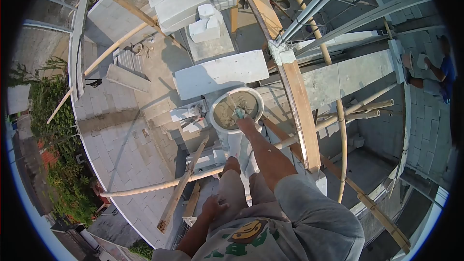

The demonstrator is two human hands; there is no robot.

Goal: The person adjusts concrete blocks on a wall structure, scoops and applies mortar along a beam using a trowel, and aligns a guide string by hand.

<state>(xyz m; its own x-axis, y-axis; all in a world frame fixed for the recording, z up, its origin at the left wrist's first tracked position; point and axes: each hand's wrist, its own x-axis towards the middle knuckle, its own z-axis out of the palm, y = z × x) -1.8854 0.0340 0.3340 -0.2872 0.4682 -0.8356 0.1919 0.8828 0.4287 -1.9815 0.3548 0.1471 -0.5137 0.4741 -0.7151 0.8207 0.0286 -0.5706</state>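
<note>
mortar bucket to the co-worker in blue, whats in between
Between the mortar bucket and the co-worker, the head view shows a long wooden plank, a bamboo pole and a wide concrete beam.

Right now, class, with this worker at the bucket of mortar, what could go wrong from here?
The right hand reaches into the bucket of mortar; a hard pull might tip it. A drop opens beside the bamboo pole on the right, so a misstep could mean a fall. Mortar may irritate the bare fingers.
</note>
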